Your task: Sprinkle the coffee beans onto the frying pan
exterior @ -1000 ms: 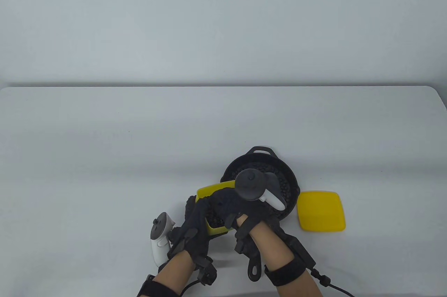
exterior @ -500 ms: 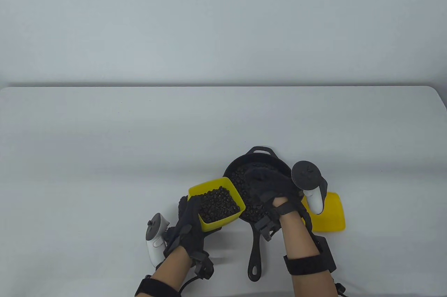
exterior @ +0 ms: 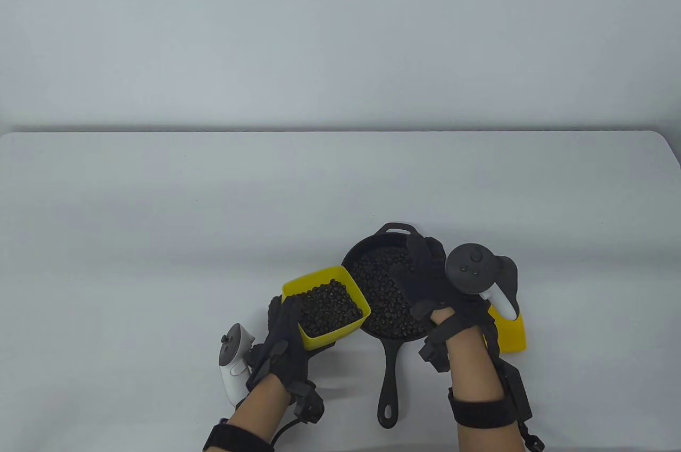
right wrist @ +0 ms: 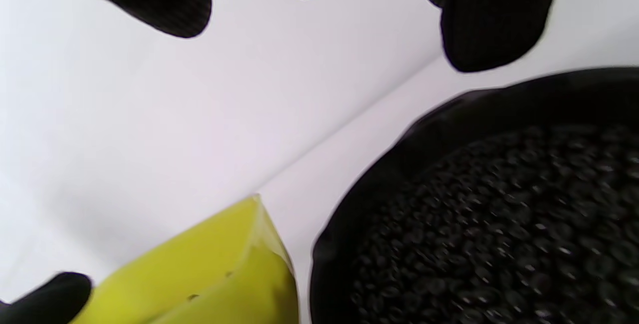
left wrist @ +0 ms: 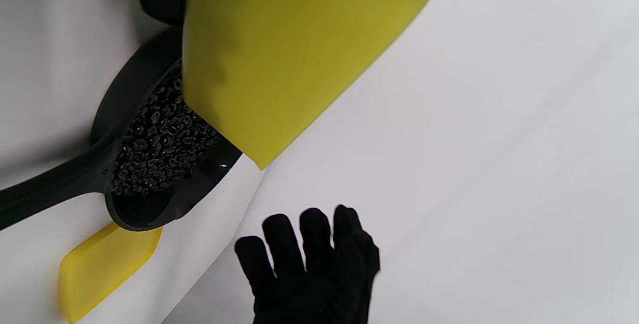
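Frying pan [exterior: 391, 308]: black cast iron, set on the white table [exterior: 159, 218] near its front edge, long handle directed toward the person, small helper handle at the far rim. A layer of coffee beans [exterior: 380, 287] is spread across its floor; the same beans are seen in the left wrist view [left wrist: 159, 149] and the right wrist view [right wrist: 499, 234].

Yellow container [exterior: 325, 307]: square, open-topped, heaped with dark beans, held just left of the pan with its right corner over the pan's rim. It is gripped from the near side by the left hand [exterior: 284, 337], whose fingers are wrapped under and around its wall. The underside is shown raised off the table in the left wrist view [left wrist: 279, 54].

Right hand [exterior: 433, 282]: held over the right part of the pan, fingers [right wrist: 494, 14] spread apart and extended, nothing gripped between them.

Yellow lid [exterior: 511, 332]: laid flat on the table just right of the pan, largely hidden beneath the right hand's tracker [exterior: 479, 274].
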Demonstrator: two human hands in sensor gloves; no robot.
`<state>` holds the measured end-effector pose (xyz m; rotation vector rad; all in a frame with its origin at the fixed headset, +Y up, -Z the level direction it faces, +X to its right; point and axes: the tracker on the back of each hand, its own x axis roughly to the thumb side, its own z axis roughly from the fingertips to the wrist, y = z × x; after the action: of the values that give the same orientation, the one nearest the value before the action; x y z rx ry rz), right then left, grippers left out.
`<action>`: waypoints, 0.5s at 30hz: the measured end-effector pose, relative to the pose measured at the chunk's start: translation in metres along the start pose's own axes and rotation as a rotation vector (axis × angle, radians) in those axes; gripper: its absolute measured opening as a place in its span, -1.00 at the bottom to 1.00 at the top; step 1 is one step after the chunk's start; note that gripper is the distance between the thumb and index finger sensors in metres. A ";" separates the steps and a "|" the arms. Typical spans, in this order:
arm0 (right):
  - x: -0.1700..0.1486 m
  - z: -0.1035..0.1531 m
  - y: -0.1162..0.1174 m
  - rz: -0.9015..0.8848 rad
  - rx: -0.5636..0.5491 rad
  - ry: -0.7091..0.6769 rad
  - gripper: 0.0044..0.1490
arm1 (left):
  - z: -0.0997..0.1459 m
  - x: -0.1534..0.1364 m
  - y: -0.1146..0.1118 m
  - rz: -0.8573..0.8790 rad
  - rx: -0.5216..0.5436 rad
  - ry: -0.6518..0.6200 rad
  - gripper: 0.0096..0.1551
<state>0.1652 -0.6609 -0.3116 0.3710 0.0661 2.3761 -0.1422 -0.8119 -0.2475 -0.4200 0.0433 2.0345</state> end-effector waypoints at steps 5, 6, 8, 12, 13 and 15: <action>0.029 0.014 -0.010 0.426 -0.095 -0.064 0.08 | 0.002 0.000 0.000 -0.054 -0.024 0.006 0.16; 0.029 0.013 -0.010 0.566 -0.059 -0.078 0.11 | 0.002 0.001 -0.001 -0.053 -0.024 -0.002 0.16; 0.021 0.007 -0.009 0.897 0.087 -0.148 0.21 | 0.002 0.003 -0.003 -0.053 -0.030 -0.017 0.15; -0.019 0.004 0.005 1.425 0.406 -0.122 0.39 | 0.005 0.009 -0.009 -0.053 -0.062 -0.043 0.16; -0.034 0.003 0.009 1.505 0.506 -0.066 0.44 | 0.006 0.010 -0.010 -0.048 -0.072 -0.050 0.16; -0.057 0.001 0.012 1.492 0.634 0.044 0.54 | 0.007 0.013 -0.012 -0.042 -0.085 -0.060 0.16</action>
<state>0.1976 -0.7077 -0.3232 0.8726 0.8291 3.7962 -0.1392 -0.7932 -0.2431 -0.4093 -0.0879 2.0113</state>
